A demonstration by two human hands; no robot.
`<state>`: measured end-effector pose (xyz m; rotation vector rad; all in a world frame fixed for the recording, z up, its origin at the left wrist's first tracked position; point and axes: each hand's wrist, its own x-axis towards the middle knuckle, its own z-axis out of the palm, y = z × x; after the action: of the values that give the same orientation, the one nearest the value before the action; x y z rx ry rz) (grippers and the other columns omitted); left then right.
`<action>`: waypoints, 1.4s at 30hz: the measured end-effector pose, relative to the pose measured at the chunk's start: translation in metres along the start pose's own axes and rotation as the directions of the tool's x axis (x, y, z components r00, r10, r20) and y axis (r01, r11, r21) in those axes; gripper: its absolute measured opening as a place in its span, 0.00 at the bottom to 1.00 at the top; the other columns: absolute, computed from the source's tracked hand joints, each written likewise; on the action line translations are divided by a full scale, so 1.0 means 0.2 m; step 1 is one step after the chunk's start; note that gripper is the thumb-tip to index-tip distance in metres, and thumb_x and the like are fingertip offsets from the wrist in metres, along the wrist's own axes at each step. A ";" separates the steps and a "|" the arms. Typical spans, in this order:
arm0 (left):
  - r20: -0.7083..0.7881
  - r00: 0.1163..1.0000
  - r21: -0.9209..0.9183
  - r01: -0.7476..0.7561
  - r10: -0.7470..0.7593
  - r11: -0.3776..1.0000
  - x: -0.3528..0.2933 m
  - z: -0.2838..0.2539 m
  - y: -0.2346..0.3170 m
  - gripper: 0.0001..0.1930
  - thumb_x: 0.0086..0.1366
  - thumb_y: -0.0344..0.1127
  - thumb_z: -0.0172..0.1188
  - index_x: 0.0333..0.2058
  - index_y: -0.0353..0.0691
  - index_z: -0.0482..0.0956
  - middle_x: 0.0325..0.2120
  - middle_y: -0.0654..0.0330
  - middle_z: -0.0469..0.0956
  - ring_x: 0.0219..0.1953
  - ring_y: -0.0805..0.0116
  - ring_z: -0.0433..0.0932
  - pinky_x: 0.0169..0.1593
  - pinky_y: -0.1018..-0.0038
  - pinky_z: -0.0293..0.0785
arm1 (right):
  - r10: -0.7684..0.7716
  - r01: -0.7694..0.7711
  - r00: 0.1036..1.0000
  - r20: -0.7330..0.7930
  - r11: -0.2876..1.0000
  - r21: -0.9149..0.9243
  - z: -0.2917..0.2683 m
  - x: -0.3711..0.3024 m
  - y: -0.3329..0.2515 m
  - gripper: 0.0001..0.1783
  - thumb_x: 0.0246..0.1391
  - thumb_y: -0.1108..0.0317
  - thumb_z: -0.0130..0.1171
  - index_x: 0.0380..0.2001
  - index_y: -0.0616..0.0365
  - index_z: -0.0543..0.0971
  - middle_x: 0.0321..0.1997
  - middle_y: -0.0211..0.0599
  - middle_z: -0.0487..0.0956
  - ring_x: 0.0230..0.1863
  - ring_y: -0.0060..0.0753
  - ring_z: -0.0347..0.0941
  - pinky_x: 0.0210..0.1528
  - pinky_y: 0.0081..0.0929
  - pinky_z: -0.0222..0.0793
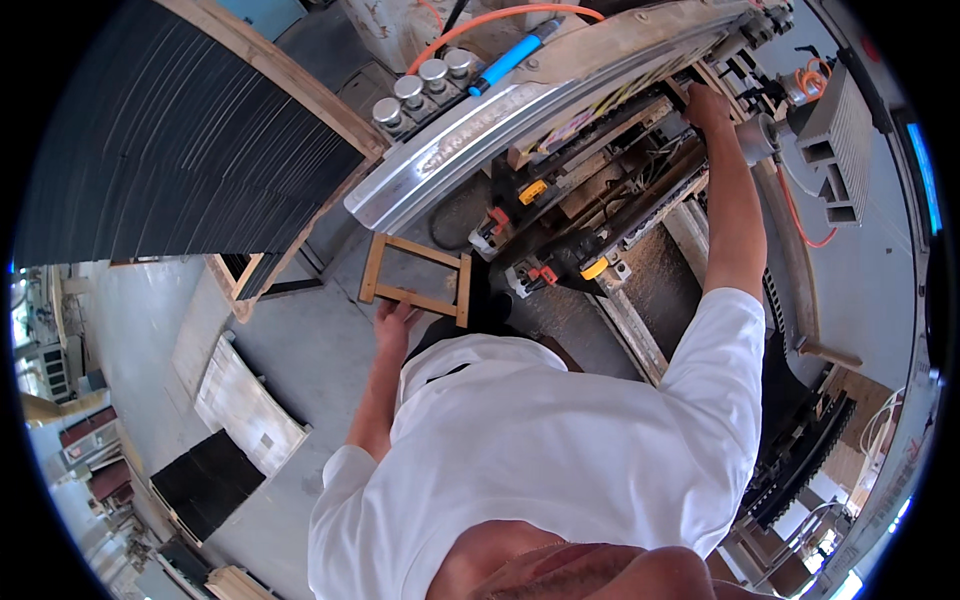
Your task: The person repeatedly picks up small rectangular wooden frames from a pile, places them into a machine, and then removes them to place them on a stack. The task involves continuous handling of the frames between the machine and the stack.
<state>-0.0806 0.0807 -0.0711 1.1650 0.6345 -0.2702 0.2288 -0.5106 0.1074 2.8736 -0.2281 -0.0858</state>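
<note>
Low on my left side, my left hand (396, 322) is closed on the lower rail of a small open rectangular wooden frame (463, 285). The frame hangs beside my dark trousers, slightly tilted. My right arm stretches far forward into a long machine, and my right hand (708, 106) is closed at its far end, by a dark, wood-edged piece (675, 95). The fingertips are partly hidden, so what they grip is unclear. Between my hands lie the machine's dark rails, with a yellow-and-red fitting (533, 192) and a second yellow block (595, 268).
A silver metal hood (450, 150) curves over the machine, carrying a blue pen-like tool (515, 57) and several silver knobs (410, 92). Tall stacked black panels (190, 140) stand at left. A pale board (245, 400) lies on the floor. Sawdust (665, 290) covers the machine bed.
</note>
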 end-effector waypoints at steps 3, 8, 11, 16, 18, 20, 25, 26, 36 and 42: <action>-0.045 0.997 -0.007 -0.059 0.059 0.998 -0.07 -0.07 0.09 0.17 0.64 0.35 0.54 0.50 0.38 0.68 0.47 0.58 0.73 0.48 0.63 0.74 0.51 0.67 0.71 | 0.038 -0.038 0.999 0.024 0.999 -0.006 -0.01 -0.01 -0.02 0.25 0.31 0.64 0.70 0.38 0.53 0.76 0.40 0.41 0.79 0.46 0.46 0.75 0.42 0.43 0.71; -0.078 0.972 0.056 -0.217 0.221 0.975 -0.20 -0.37 0.25 0.18 0.65 0.33 0.51 0.53 0.34 0.67 0.46 0.59 0.72 0.46 0.71 0.73 0.49 0.72 0.72 | 0.123 -0.120 0.991 0.050 0.990 -0.072 0.11 0.09 0.07 0.27 0.35 0.58 0.69 0.41 0.56 0.75 0.44 0.47 0.78 0.47 0.49 0.74 0.47 0.43 0.71; -0.171 0.940 0.069 -0.289 0.296 0.955 -0.30 -0.56 0.43 0.19 0.66 0.35 0.51 0.53 0.32 0.67 0.44 0.59 0.73 0.44 0.72 0.73 0.49 0.73 0.71 | 0.101 -0.102 0.992 -0.072 0.995 -0.003 0.13 0.06 0.16 0.33 0.38 0.51 0.65 0.48 0.53 0.73 0.47 0.50 0.76 0.50 0.51 0.72 0.50 0.43 0.69; -0.458 0.806 0.032 -0.407 0.376 0.913 -0.42 -1.10 0.67 0.17 0.66 0.36 0.49 0.50 0.33 0.69 0.40 0.59 0.75 0.42 0.70 0.75 0.47 0.73 0.72 | 0.137 0.015 0.902 -0.409 0.937 0.348 -0.34 -0.33 -0.40 0.25 0.53 0.53 0.52 0.51 0.57 0.73 0.48 0.47 0.76 0.50 0.49 0.72 0.50 0.39 0.66; -0.515 0.775 -0.006 -0.431 0.367 0.902 -0.36 -1.35 0.76 0.16 0.67 0.36 0.48 0.49 0.33 0.70 0.38 0.59 0.76 0.41 0.69 0.75 0.46 0.73 0.72 | 0.152 0.183 0.830 -0.536 0.835 0.520 -0.43 -0.56 -0.61 0.23 0.55 0.57 0.54 0.49 0.62 0.74 0.47 0.47 0.77 0.48 0.44 0.74 0.48 0.33 0.68; -0.538 0.770 -0.043 -0.432 0.344 0.901 -0.28 -1.63 0.84 0.16 0.67 0.36 0.48 0.49 0.33 0.71 0.37 0.60 0.76 0.39 0.69 0.76 0.44 0.73 0.72 | 0.150 0.318 0.794 -0.589 0.723 0.613 -0.58 -0.89 -0.98 0.18 0.55 0.64 0.57 0.45 0.65 0.76 0.44 0.46 0.79 0.44 0.36 0.76 0.45 0.29 0.70; -0.511 0.794 -0.030 -0.399 0.329 0.917 0.17 -2.16 1.15 0.18 0.65 0.35 0.50 0.51 0.32 0.70 0.37 0.59 0.76 0.36 0.69 0.76 0.39 0.74 0.73 | 0.067 0.168 0.968 -0.244 0.549 0.819 -0.49 -1.56 -1.76 0.14 0.53 0.69 0.59 0.41 0.64 0.77 0.40 0.41 0.80 0.40 0.30 0.75 0.45 0.29 0.71; -0.496 0.805 -0.026 -0.390 0.327 0.920 0.30 -2.22 1.21 0.18 0.65 0.34 0.50 0.51 0.32 0.71 0.37 0.59 0.76 0.35 0.68 0.76 0.38 0.73 0.74 | -0.021 0.103 0.994 -0.108 0.518 0.849 -0.45 -1.65 -1.90 0.13 0.53 0.69 0.59 0.42 0.64 0.77 0.40 0.41 0.80 0.40 0.30 0.75 0.45 0.28 0.71; -0.503 0.800 0.472 -0.062 0.327 0.879 1.24 -2.36 1.41 0.18 0.54 0.34 0.54 0.40 0.27 0.78 0.35 0.48 0.79 0.40 0.56 0.78 0.42 0.66 0.73 | -0.291 -0.431 0.647 0.705 0.623 0.653 0.85 -2.62 -2.21 0.09 0.50 0.65 0.56 0.27 0.61 0.75 0.26 0.47 0.76 0.31 0.35 0.76 0.33 0.34 0.70; -0.526 0.724 0.657 0.013 0.446 0.754 1.30 -2.15 1.37 0.24 0.55 0.40 0.56 0.43 0.23 0.73 0.39 0.35 0.75 0.48 0.42 0.73 0.50 0.59 0.68 | -0.238 -0.408 0.704 0.669 0.635 0.656 0.61 -2.79 -2.32 0.08 0.50 0.65 0.54 0.25 0.58 0.76 0.26 0.43 0.77 0.31 0.35 0.75 0.31 0.34 0.69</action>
<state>0.1274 0.6119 -0.1205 2.0219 1.0547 0.2039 -0.2631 -0.0072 -0.1089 3.4706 -0.7232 -1.4747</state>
